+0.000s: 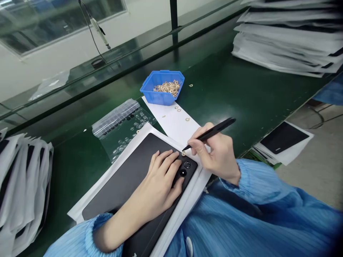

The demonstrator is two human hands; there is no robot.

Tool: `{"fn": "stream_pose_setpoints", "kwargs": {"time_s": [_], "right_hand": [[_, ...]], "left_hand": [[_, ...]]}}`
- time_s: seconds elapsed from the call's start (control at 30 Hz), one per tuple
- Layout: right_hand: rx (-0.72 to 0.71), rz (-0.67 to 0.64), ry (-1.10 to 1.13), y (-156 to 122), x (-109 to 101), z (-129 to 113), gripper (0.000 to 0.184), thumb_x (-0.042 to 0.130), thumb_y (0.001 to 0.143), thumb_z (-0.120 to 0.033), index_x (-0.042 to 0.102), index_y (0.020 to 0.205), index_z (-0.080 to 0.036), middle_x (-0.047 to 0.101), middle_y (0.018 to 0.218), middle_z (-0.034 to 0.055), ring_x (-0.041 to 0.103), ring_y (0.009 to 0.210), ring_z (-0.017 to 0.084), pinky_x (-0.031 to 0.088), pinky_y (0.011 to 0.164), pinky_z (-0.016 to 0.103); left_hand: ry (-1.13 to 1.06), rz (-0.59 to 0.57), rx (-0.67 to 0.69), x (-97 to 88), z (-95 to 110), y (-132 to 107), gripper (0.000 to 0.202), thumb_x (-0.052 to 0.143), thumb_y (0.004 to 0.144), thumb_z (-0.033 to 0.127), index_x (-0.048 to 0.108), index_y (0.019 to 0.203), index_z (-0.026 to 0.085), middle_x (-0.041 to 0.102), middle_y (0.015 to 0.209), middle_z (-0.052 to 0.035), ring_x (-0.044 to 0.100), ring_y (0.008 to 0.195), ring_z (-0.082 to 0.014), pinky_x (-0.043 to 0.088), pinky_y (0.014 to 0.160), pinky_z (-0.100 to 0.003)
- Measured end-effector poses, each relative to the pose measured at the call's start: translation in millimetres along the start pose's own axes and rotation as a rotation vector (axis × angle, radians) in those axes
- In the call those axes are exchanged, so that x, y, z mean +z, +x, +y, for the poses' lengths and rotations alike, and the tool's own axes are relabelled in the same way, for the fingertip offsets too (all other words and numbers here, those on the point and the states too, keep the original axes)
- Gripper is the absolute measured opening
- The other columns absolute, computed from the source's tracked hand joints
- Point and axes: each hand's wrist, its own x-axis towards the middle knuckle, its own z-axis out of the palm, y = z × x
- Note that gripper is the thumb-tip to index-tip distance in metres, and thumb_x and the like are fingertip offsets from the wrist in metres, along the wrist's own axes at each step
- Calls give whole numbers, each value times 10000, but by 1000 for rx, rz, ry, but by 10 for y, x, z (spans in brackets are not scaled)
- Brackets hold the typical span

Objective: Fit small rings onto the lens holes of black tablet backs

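A green workbench (235,89) is carrying everything here. A tall stack of white-sleeved panels (289,35) is sitting at its far right corner, and a second stack of sleeved panels (21,185) is leaning at the left edge.

Nearest the person, a dark tablet back (125,178) is lying face down and slanted on a white sleeve (80,210). A white paper strip (171,121) is running from its top corner toward a blue parts bin (160,96), which is holding a heap of tan rings. A clear zip bag (120,125) of small dark rings is lying just left of the strip.

The left hand (158,185) is lying flat on the tablet back, fingers stretched out and gripping nothing, fingertips beside the camera lenses (187,165). The right hand (217,153) is pinching a black pointed tool (211,132) pen-fashion, fingers closed around its shaft. The tip is touching a small tan ring (183,154), which is sitting at the tablet's upper corner, just above the lenses.
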Motion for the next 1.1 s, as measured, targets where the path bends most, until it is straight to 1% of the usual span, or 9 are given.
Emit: {"fn": "stream_pose_setpoints", "kwargs": {"time_s": [0.2,0.37,0.47,0.53,0.63,0.77,0.87,1.0,1.1], "right_hand": [[-78,40,-38,523,-153,113,142,542,886,-270,522,781,-177,544,628,-10,550,479,94,454,502,243],[-70,17,14,1422,95,445,180,505,906,-347,517,875,-170,600,704,12,622,602,129,500,591,260],[-6,-210,-64,1823,324,709,62,563,855,-194,506,854,-169,626,742,41,649,706,177,527,730,330],[30,-353,-91,1972,423,848,103,562,822,-109,483,805,-172,626,695,42,648,648,186,540,685,353],[52,-373,-41,2090,465,915,76,472,872,-122,443,839,-183,642,754,52,649,599,165,542,577,314],[34,-345,35,2152,500,723,54,381,931,-196,430,909,-190,647,837,45,651,636,129,528,576,258],[-90,-516,-100,2072,694,528,161,330,951,-204,476,895,-165,650,787,43,623,634,119,512,639,266],[-238,-773,-190,1851,1204,450,136,557,866,-217,575,772,-122,637,752,34,619,742,153,503,738,311],[-272,-894,-222,1743,1580,521,183,568,881,-282,615,934,-112,640,917,44,618,833,151,517,769,343]], "left_hand": [[4,-9,-3,7,-2,-8,290,406,934,208,463,1191,87,487,1294,-155,357,1257,-288,308,1071,-551],[-8,-48,-38,-2,13,-8,292,392,934,230,486,1176,95,484,1309,-144,363,1264,-286,290,1088,-544],[-19,-46,-51,-1,23,-17,306,385,934,238,480,1195,110,480,1311,-126,360,1267,-275,279,1096,-533],[-35,-33,-53,5,25,-25,311,392,930,239,471,1206,122,474,1316,-115,354,1272,-265,266,1103,-527],[-68,-23,-56,9,22,-30,296,409,920,246,479,1186,134,477,1309,-108,362,1266,-256,257,1105,-522],[-85,-3,-51,-10,5,-18,278,419,913,255,496,1159,149,494,1288,-98,380,1249,-250,271,1101,-490],[-60,47,-90,-26,-48,5,309,456,894,267,486,1181,155,473,1321,-97,367,1261,-250,306,1092,-427],[79,164,-465,-3,-202,42,511,477,874,321,357,1326,113,342,1429,-182,298,1328,-319,287,1079,-527],[149,188,-637,38,-319,56,601,439,890,384,308,1362,36,281,1441,-281,234,1357,-399,232,1052,-626]]}}
